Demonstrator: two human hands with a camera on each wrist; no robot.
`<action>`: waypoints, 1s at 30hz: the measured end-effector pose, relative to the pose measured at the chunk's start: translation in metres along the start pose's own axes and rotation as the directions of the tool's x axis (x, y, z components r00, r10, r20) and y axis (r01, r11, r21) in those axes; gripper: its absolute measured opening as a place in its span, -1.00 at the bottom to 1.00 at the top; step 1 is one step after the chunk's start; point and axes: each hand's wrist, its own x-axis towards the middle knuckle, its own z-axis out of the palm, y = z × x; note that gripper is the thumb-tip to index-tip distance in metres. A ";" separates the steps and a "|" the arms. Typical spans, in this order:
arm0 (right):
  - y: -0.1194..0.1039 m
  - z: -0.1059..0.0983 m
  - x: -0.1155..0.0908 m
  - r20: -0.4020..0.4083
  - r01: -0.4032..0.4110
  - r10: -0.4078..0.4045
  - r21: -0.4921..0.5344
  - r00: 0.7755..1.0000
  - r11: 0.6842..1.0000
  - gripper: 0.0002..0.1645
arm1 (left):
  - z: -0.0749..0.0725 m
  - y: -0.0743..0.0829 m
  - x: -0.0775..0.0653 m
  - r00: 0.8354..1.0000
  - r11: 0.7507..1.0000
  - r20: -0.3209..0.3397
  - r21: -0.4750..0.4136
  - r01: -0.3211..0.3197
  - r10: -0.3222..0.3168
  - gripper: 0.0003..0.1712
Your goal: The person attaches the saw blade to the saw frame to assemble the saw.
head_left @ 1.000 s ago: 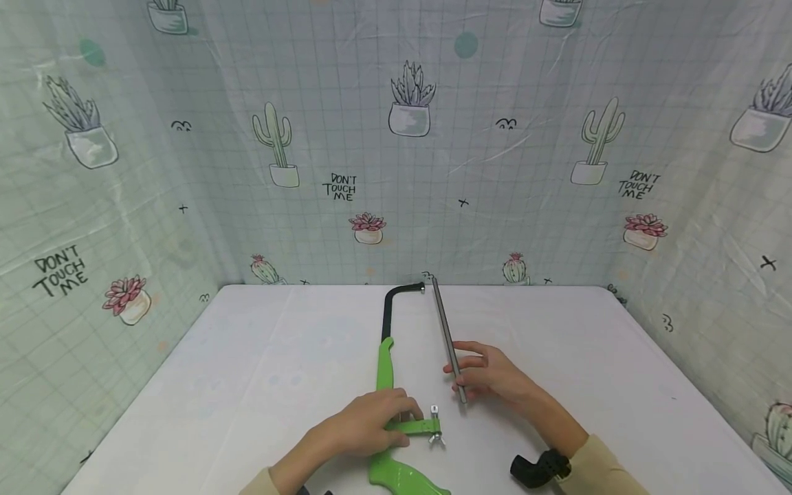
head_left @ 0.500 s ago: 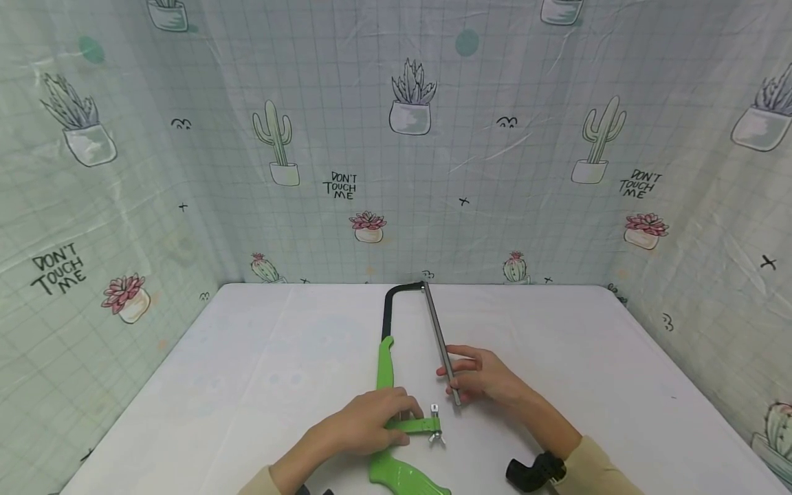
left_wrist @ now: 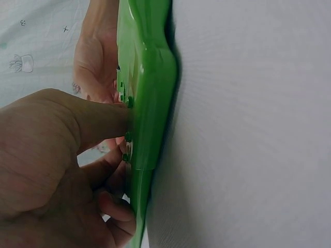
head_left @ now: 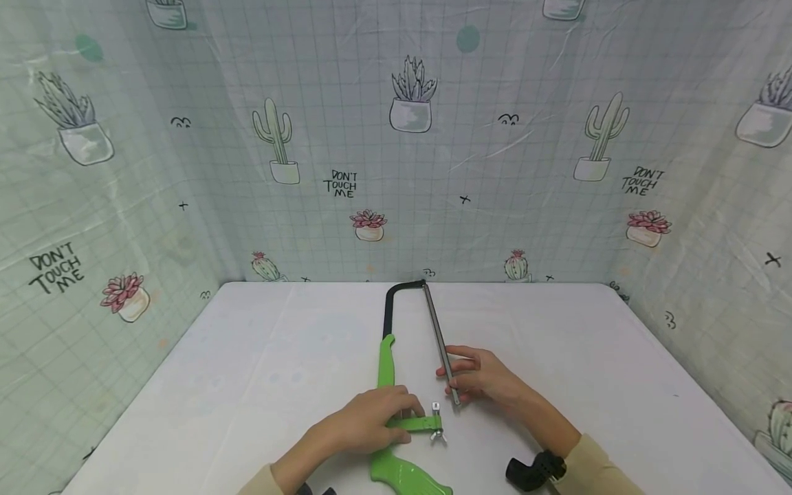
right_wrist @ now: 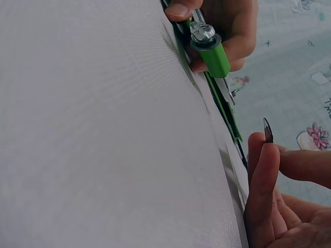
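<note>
A hacksaw frame lies on the white table, green toward the near handle and black at the bent far end. My left hand grips it above the handle, by the green cross arm, which carries a metal pin and a wing nut. Between the thumb and fingers of my right hand is a hacksaw blade, pinched near its near end. Its far tip meets the frame's black tip; its near end stands to the right of the cross arm. In the right wrist view, the blade end sticks out past the fingertips.
The white table is bounded by a cactus-print cloth at the back and sides. A black wrist mount sits by the right sleeve. Small dark parts show under the left wrist at the bottom edge.
My right hand has shifted slightly left with the blade, whose far tip went from beside the frame's black tip to meeting it. The left hand stays in place on the frame.
</note>
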 end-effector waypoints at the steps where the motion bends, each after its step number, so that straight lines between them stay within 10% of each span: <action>1: 0.000 0.000 0.000 -0.001 0.000 0.000 -0.002 1.000 1.000 0.00 | 0.000 0.000 0.000 1.000 1.000 -0.002 0.000 -0.002 0.002 -0.65; 30: -0.003 0.001 -0.001 0.001 -0.031 0.031 -0.006 1.000 1.000 0.03 | -0.003 0.006 -0.004 1.000 1.000 -0.004 -0.005 -0.007 0.007 -0.67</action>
